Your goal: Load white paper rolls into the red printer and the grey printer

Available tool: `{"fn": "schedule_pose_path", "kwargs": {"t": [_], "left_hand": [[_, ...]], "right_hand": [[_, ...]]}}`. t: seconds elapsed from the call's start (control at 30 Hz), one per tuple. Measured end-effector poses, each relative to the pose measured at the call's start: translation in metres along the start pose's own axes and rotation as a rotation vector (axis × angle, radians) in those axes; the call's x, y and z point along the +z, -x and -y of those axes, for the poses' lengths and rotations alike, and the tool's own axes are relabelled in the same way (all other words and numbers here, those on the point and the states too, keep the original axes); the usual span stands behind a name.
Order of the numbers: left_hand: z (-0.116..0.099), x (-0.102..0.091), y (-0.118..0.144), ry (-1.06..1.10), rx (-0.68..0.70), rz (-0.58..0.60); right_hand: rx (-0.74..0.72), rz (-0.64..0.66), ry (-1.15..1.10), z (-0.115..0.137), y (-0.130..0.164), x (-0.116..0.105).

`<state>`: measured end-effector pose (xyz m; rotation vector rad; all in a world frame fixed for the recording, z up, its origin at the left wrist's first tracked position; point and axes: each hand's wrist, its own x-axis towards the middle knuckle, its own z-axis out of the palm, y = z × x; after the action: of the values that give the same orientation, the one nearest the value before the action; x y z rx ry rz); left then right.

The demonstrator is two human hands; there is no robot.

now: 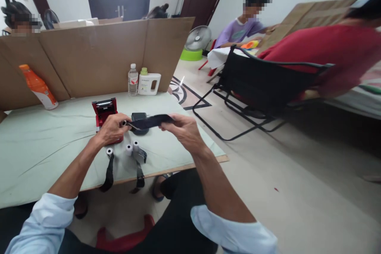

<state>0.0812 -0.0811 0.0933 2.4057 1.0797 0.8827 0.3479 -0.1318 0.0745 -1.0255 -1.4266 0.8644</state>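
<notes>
Left hand [111,129] gripped a roll [124,123] near the red device [102,116], right hand [183,129] pinched its dark strip [153,121], white rolls [129,150] lay before the device.

Looks like your dark strip [153,121] is smooth, the red device [102,117] glossy plastic, your table cover [59,139] creased matt cloth, that divider [104,55] dull cardboard.
</notes>
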Motion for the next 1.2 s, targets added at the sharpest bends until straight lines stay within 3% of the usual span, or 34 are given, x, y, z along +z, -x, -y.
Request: {"fn": "schedule_pose_path", "kwargs": {"t": [0.17,0.33,0.47,0.6,0.87,1.0,1.2], "left_hand": [[-0.014,0.046,-0.014,-0.143,0.08,0.254],[-0.007,0.078,-0.022,-0.258,0.015,0.454],[-0.003,0.091,-0.022,-0.261,-0.041,0.523],[-0.001,0.084,-0.016,-0.244,-0.018,0.547],[0.007,0.031,0.019,-0.143,-0.158,0.504],[0.005,0.038,0.033,-0.239,-0.199,0.536],[0.009,0.052,0.038,-0.308,-0.162,0.492]], "right_hand": [[0.191,0.023,0.11,-0.035,0.052,-0.042],[0.306,0.16,0.123,-0.059,0.075,-0.05],[0.285,0.22,0.121,-0.057,0.069,-0.047],[0.181,0.244,0.161,-0.058,0.046,-0.03],[0.141,0.485,0.325,-0.092,0.011,0.011],[0.127,0.536,0.256,-0.096,0.007,0.024],[0.095,0.473,0.187,-0.096,0.014,0.046]]}}
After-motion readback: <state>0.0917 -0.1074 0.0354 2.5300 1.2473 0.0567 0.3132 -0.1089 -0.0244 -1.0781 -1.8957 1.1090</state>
